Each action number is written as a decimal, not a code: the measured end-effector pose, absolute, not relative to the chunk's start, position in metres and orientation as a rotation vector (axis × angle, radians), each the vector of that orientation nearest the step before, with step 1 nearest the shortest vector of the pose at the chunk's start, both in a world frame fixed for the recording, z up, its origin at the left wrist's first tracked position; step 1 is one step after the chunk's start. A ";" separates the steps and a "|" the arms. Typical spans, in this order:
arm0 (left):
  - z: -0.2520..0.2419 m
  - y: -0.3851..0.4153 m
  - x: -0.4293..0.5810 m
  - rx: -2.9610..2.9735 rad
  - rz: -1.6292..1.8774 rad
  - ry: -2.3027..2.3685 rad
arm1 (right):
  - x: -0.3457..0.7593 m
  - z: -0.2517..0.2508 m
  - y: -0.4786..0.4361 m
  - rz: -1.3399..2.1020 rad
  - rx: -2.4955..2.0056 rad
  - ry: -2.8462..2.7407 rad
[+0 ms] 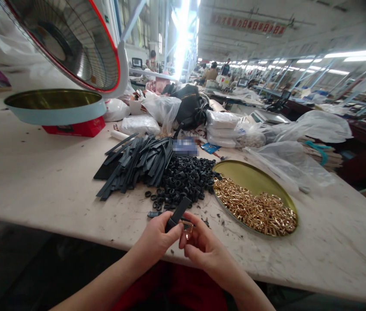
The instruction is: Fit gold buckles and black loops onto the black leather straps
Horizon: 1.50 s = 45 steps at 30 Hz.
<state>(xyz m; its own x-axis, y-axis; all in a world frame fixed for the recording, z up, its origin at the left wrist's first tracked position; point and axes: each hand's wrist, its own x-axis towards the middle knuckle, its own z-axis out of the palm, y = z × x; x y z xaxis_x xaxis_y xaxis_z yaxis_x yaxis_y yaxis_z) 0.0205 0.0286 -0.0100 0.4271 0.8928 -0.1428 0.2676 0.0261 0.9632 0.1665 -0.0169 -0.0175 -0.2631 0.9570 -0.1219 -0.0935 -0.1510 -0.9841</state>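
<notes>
Near the table's front edge, my left hand [157,235] is closed on a black strap [180,209] whose end points up and away. Close beside it, my right hand [204,246] pinches a small gold buckle [187,231] at the strap. Whether the strap runs through the buckle is hidden by my fingers. Just beyond my hands lies a heap of small black loops [186,179]. Left of that, a bundle of flat black straps [140,162] is spread out. To the right, an oval gold tray [257,172] holds a pile of gold buckles [260,211].
A heater with a red rim [118,65] leans over a light blue oval tin [56,113] on a red box [79,128]. Plastic bags [140,125] and a black bag [191,106] stand along the back of the table [46,172]. Other people work far off.
</notes>
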 end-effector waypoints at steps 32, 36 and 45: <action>0.004 -0.012 -0.013 1.758 0.511 1.039 | 0.149 -0.027 -0.043 1.487 -1.022 -0.325; 0.003 -0.014 -0.008 1.829 0.441 1.072 | 0.138 -0.032 -0.046 1.593 -0.974 -0.240; -0.008 -0.006 0.004 1.586 0.437 0.965 | 0.136 -0.046 -0.050 1.128 -1.297 -0.973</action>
<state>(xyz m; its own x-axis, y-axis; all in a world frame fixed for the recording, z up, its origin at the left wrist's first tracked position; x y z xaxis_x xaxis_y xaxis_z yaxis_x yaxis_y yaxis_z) 0.0042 -0.0065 -0.0085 0.5897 0.7760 -0.2239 0.3433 0.0101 0.9392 0.1360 -0.0498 -0.0457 0.2075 0.9758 -0.0692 -0.0744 -0.0548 -0.9957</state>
